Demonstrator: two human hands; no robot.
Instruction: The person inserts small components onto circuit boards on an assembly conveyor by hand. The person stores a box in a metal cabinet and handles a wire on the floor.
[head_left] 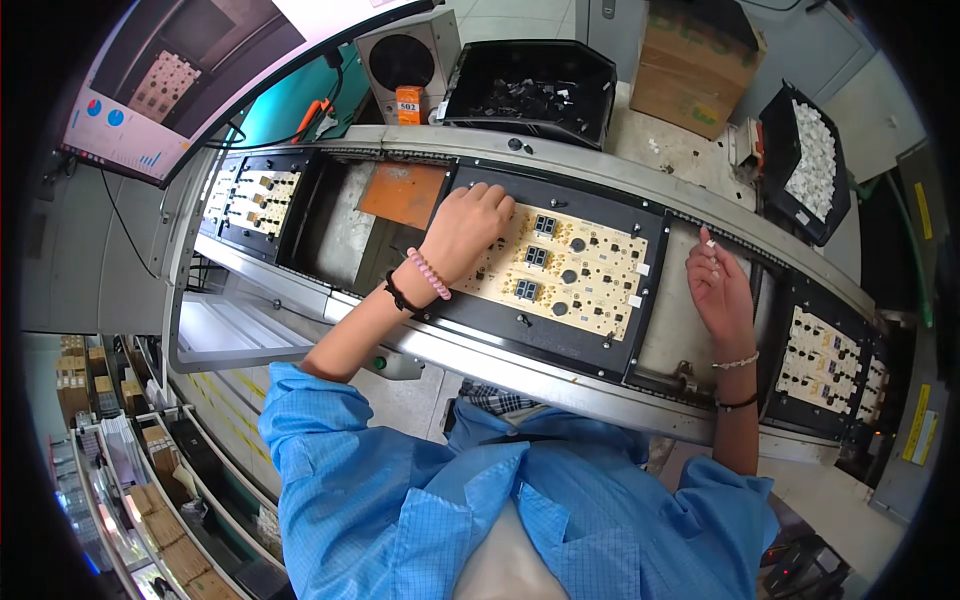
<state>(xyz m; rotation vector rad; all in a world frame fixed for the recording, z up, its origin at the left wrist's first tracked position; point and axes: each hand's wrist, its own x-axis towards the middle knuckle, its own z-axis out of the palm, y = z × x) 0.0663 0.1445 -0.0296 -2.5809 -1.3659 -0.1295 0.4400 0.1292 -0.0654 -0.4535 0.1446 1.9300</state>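
Observation:
A cream circuit board (600, 262) lies in a black carrier frame (570, 347) on the conveyor in front of me. It bears black display modules (536, 257), round dark parts (569, 276) and white connectors (642, 269) at its right edge. My left hand (470, 230) reaches over the board's left end with its fingers bent down and closed; what they hold, if anything, is hidden. Over the gap right of this carrier is my right hand (718, 280), its fingers curled in and a small white connector (711, 243) pinched at the tips.
More boards in carriers sit on the line at left (265, 205) and right (822, 358). Behind the rail stand a black bin of dark parts (455, 108), a black bin of white connectors (812, 160) and a cardboard box (690, 75). A monitor (135, 150) overhangs the far left.

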